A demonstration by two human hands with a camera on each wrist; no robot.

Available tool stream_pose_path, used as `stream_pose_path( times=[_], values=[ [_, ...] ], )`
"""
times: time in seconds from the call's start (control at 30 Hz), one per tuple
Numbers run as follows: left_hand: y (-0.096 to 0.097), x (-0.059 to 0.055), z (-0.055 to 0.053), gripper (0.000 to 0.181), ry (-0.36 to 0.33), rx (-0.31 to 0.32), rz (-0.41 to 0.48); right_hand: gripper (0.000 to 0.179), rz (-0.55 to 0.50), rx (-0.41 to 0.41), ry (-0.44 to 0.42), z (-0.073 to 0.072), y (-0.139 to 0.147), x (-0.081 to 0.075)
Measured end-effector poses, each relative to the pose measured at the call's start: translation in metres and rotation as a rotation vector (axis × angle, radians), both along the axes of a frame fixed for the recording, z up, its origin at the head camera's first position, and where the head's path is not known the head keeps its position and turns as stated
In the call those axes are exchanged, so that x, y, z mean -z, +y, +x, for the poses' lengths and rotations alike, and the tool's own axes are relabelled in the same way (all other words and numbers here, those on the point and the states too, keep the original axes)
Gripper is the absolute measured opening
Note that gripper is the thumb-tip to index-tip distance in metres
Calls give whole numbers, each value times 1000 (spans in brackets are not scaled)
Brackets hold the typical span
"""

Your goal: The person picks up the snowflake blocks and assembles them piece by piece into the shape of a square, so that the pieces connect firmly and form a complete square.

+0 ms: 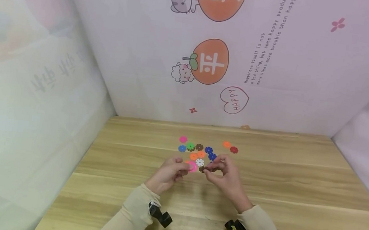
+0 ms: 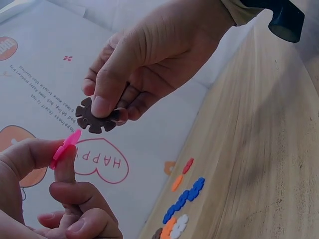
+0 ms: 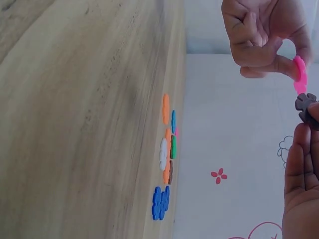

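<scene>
My left hand point(image 1: 169, 173) pinches a pink snowflake disc point(image 2: 65, 149) between thumb and index finger, its edge toward the other hand. My right hand point(image 1: 228, 180) holds a dark brown notched disc point(image 2: 94, 117) by its face, thumb on top. In the left wrist view the brown disc sits just above the pink one, their rims close together. The right wrist view shows the brown disc point(image 3: 305, 107) right at the lower edge of the pink disc point(image 3: 300, 74). Both discs are held up above the wooden table point(image 1: 124, 183).
Several loose discs lie on the table beyond the hands: a white disc point(image 1: 199, 162), blue discs point(image 1: 208, 150), a green disc point(image 1: 190, 145), a pink disc point(image 1: 183, 139), a red disc point(image 1: 233, 149) and orange ones point(image 1: 226, 144). A printed cloth wall point(image 1: 153, 90) stands behind the table.
</scene>
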State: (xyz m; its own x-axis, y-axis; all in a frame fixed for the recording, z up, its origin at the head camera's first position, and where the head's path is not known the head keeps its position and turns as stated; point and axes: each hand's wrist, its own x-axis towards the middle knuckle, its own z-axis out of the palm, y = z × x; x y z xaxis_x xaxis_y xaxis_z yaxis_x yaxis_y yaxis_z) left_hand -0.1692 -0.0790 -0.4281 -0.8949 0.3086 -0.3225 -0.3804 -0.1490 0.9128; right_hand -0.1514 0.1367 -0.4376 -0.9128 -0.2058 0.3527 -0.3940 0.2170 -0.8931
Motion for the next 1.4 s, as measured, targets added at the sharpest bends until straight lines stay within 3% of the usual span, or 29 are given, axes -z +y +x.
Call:
stream_pose_path(
  times=[0.23, 0.47, 0.67, 0.8, 0.93, 1.07, 1.23, 1.4],
  values=[
    [2, 0, 0, 33, -15, -2, 10, 29, 24, -10, 84, 0, -3, 3],
    [3, 1, 0, 22, -21, 9, 33, 29, 36, 2, 97, 1, -6, 4],
    [3, 0, 0, 19, -36, 12, 48, 27, 46, 2, 162, 12, -13, -16],
    [3, 0, 0, 19, -38, 25, 53, 26, 64, 2, 161, 14, -13, -20],
    [5, 0, 0, 16, -45, 32, 66, 26, 105, 22, 157, 9, -12, -10],
    [5, 2, 0, 3, -39, 46, 59, 27, 121, 38, 160, 1, -9, 8],
    [5, 6, 0, 25, -21, 57, 32, 25, 120, 28, 190, -2, -5, 13],
    [3, 12, -4, 26, -7, 34, -20, 26, 144, -31, 175, -6, 1, 15]
  ],
)
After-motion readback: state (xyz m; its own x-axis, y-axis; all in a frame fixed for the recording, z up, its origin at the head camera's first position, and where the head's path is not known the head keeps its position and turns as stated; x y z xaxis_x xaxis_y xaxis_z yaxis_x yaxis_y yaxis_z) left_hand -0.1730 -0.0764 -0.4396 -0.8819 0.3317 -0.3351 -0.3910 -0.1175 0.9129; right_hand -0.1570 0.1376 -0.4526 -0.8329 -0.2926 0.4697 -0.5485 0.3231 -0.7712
